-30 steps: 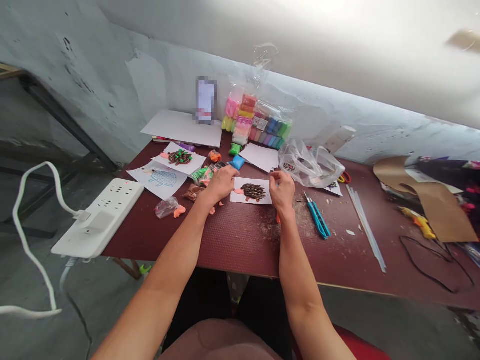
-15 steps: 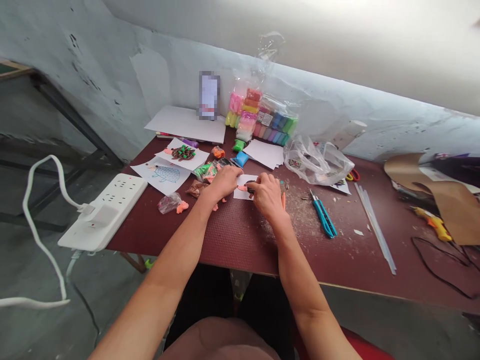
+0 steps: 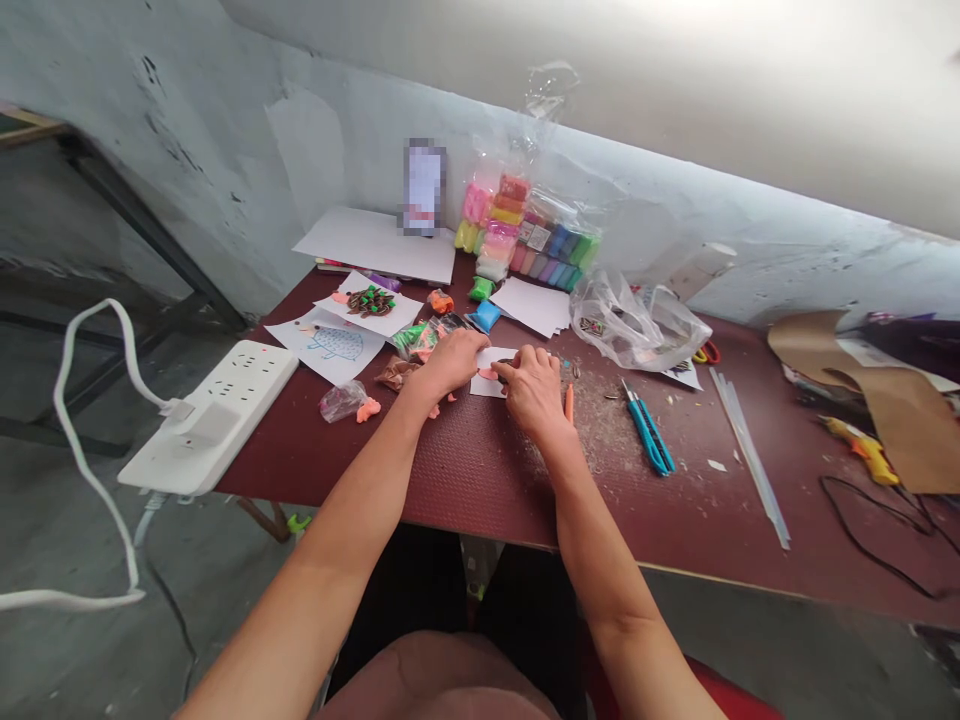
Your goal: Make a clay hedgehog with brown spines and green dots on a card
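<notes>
A small white card (image 3: 484, 386) lies on the table between my hands, with a flattened pink clay piece (image 3: 488, 374) on it. Beside the pink piece is something dark, mostly covered by my fingers. My left hand (image 3: 457, 363) is closed, its fingertips at the card's upper left edge. From the right, my right hand (image 3: 534, 388) bends over the card, fingers curled and index tip pressed down on the dark part; whatever is in the pinch is hidden. An orange stick-like tool (image 3: 569, 405) lies just right of that wrist.
Left are opened clay packets (image 3: 397, 373), a seed-covered clay hedgehog (image 3: 371, 300) and a hedgehog drawing (image 3: 336, 343). Behind stand bagged clay blocks (image 3: 536, 240) and a plastic bag (image 3: 630, 320). Right lie a utility knife (image 3: 649, 435), glue sticks (image 3: 750, 460) and a glue gun (image 3: 862, 448). A power strip (image 3: 217, 410) sits at the left edge.
My right hand has shifted slightly, its index finger now pressing lower on the dark part, with more of the pink clay showing. The left hand stays in place. The view has moved a little.
</notes>
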Motion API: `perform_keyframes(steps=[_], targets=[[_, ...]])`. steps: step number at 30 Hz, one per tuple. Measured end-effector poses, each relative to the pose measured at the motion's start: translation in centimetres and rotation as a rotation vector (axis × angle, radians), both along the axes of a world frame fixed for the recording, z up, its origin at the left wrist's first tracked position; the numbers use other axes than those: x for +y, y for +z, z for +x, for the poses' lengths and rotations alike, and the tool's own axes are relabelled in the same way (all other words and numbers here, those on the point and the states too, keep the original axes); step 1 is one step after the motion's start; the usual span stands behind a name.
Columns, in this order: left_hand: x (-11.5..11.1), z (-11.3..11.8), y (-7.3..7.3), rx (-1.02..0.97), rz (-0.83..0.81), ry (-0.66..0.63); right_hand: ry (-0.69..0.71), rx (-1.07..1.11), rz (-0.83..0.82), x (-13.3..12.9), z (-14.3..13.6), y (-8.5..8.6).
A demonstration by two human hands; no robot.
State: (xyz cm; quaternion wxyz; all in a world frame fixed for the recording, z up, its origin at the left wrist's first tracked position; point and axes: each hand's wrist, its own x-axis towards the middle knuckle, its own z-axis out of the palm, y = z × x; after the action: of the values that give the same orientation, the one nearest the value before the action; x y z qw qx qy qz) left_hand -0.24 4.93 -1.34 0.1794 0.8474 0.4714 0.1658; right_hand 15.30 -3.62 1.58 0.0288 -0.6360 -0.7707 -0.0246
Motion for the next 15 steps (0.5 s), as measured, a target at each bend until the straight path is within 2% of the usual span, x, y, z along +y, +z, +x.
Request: perform_keyframes(steps=[4,9,15], targets=[[0.0,0.1,-0.1,0.002,0.002,0.010,-0.006,0.007,0.006,0.0,0.1,-0.3],[-0.1,0.2,0.4,-0.028,0.032,0.026,-0.061,0.115,0.134,0.2,0.2,-0.8],[0.5,-0.8,1.2,-0.222,0.125,0.215,-0.169,0.350,0.303,0.8,1.7,-0.9]])
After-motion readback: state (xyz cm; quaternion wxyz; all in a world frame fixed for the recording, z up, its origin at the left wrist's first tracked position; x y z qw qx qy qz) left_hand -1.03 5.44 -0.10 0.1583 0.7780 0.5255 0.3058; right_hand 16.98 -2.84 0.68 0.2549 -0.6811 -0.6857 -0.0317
